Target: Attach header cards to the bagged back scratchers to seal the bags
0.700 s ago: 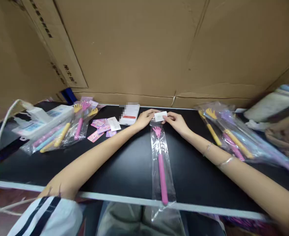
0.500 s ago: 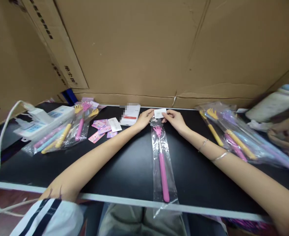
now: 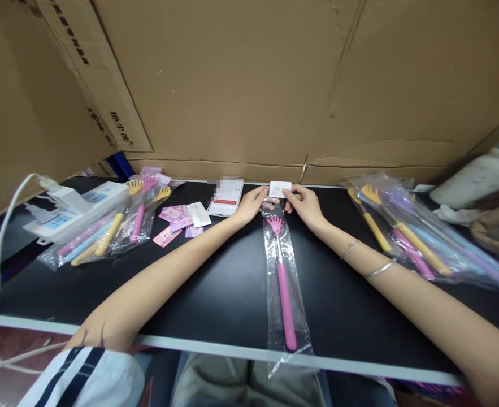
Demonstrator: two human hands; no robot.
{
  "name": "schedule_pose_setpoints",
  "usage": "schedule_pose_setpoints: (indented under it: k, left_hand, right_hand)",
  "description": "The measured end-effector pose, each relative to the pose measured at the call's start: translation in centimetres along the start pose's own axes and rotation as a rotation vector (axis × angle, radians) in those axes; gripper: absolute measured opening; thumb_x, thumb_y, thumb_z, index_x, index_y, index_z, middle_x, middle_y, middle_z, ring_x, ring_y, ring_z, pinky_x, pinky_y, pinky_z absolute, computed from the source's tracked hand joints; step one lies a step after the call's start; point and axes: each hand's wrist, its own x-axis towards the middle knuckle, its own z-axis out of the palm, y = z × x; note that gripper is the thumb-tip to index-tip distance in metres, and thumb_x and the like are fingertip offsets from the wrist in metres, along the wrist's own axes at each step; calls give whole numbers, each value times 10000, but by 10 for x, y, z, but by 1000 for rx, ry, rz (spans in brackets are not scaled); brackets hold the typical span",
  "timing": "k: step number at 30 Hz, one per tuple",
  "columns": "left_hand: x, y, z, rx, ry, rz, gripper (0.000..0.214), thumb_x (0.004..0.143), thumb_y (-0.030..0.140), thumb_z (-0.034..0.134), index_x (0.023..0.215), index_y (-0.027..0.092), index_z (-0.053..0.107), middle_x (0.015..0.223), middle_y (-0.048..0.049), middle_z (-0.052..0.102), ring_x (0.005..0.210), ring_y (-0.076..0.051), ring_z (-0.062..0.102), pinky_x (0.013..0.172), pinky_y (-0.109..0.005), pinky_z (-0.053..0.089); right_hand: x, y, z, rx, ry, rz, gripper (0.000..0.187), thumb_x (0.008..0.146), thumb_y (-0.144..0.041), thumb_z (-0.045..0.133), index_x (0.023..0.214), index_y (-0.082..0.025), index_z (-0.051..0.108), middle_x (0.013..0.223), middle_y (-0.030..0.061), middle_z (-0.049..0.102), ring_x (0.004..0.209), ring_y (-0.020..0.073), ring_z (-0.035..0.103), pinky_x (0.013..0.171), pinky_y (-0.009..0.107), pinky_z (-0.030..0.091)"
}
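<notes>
A small white card (image 3: 280,189) with faint printing is pinched in my right hand (image 3: 305,204), just above the top end of a clear plastic bag (image 3: 298,294). My left hand (image 3: 252,203) is closed at the bag's top end, its fingertips partly behind the card. Inside the bag lies a back scratcher (image 3: 286,305) with a pink handle, a metal rod and a pink hand-shaped head pointing away from me. The bag's lower end hangs over the table's front edge. Whether the card touches the bag is hard to make out.
Left are several pink-purple cards (image 3: 177,217), a white card (image 3: 199,214), a phone (image 3: 226,198), bagged back scratchers (image 3: 109,234) and a white power strip (image 3: 79,212) with a cable. More bagged scratchers (image 3: 419,243) lie right. Cardboard (image 3: 232,85) walls the back.
The white card has shifted slightly right and up and now sits more level. The bagged back scratcher has moved a little right in view. Both hands stay at the bag's top.
</notes>
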Motion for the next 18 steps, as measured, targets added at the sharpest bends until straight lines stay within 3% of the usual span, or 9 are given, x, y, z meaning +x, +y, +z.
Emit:
schedule_pose_setpoints:
  k: [11,18]
  left_hand:
    - [-1,-2,1,20,3,37,349,934,305,369,1149,124,577,914,-73,706,690,-131,654,551,-189,440]
    - [0,-9,0,31,-33,92,320,919,303,402,1132,134,571,928,-70,708,691,-125,658,669,-221,483]
  right_hand:
    - [-5,-7,-2,-264,-65,-34,321,836,-517,497,742,-211,505,520,-23,595,497,136,573,578,246,420]
    - [-6,-8,-2,-347,-87,-80,235,891,-407,421,773,-218,494,542,-27,600,550,143,584,611,245,409]
